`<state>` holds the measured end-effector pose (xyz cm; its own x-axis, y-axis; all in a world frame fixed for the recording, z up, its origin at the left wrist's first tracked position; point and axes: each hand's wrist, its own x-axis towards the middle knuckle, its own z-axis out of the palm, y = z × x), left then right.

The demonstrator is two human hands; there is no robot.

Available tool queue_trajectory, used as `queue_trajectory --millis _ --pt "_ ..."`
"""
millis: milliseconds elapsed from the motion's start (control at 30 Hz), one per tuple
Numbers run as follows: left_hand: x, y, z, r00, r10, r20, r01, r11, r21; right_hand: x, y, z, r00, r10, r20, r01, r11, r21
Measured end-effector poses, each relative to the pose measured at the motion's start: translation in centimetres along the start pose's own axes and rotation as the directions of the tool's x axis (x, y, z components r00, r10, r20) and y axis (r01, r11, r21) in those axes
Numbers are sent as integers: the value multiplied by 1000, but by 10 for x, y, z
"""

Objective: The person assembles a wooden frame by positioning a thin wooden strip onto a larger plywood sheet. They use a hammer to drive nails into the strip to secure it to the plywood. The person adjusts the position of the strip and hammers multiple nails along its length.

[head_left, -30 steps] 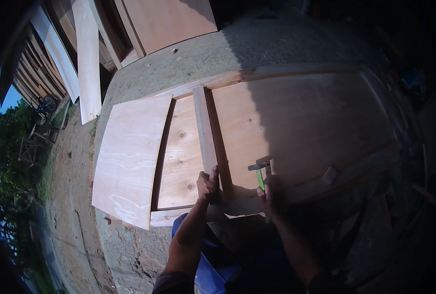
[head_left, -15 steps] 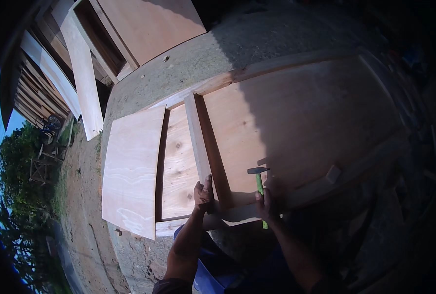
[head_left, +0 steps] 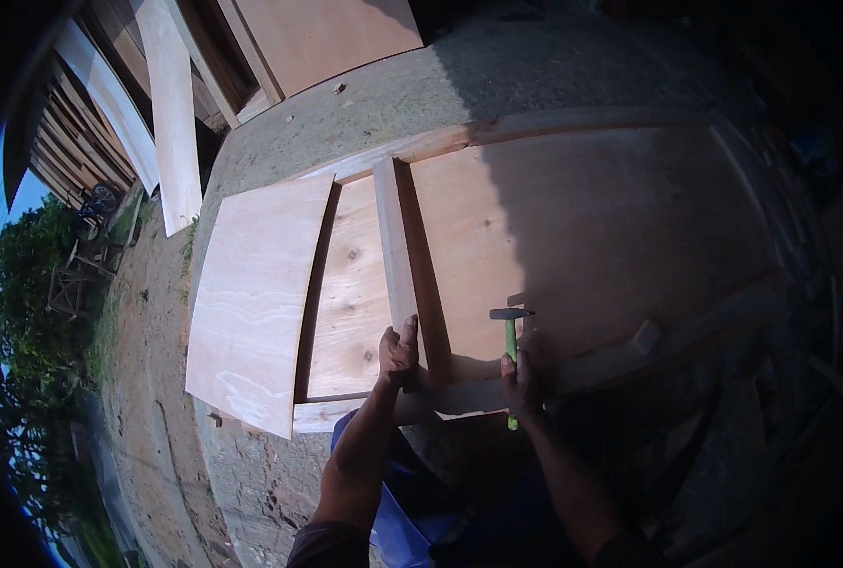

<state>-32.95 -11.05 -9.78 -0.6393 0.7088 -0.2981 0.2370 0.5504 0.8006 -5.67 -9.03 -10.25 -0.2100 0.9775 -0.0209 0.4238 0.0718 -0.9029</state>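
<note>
The crossbar [head_left: 398,246], a length of timber, lies across the wooden frame [head_left: 554,123], running from the far rail to the near one. The left hand [head_left: 400,352] is closed around the crossbar at its near end, thumb pointing along the wood; how hard it presses cannot be told. The right hand [head_left: 523,381] grips a hammer [head_left: 511,336] by its green handle, to the right of the crossbar's near end, with the hammer's head apart from the timber and seemingly raised over the plywood sheet [head_left: 459,246] on that side.

To the left of the crossbar shows a strip of knotty plywood [head_left: 350,284], and beyond that a loose panel [head_left: 260,298] covers the frame's end. A small wood block [head_left: 646,337] sits by the near rail, well to the right of the crossbar.

The step in hand appears to be setting the crossbar in position, one hand steadying it and the hammer ready. No nail can be made out at the joint. The next move seems to call for a firm left hold, the bar seated squarely between the rails, and a controlled swing at the crossbar's near end, with the fingers clear of the hammer's path.
</note>
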Motion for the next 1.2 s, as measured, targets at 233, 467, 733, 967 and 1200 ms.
queue_trajectory --millis 233,467,733,967,1200 --pt "4 -9 0 992 116 54 -92 940 -329 1 4 4 1000 -26 -9 26 1000 15" --pt "-3 11 1 1000 23 -16 -22 999 49 2 7 3 999 28 -24 -29 999 -43" --pt "-5 12 -4 999 17 -35 -13 994 112 4 20 12 995 99 5 -99 995 -11" --pt "-8 13 -8 1000 6 -26 -3 993 114 4 16 13 998 67 19 -67 997 34" --pt "-9 15 -6 999 21 -38 -17 996 87 6 39 16 1000 -9 7 9 1000 23"
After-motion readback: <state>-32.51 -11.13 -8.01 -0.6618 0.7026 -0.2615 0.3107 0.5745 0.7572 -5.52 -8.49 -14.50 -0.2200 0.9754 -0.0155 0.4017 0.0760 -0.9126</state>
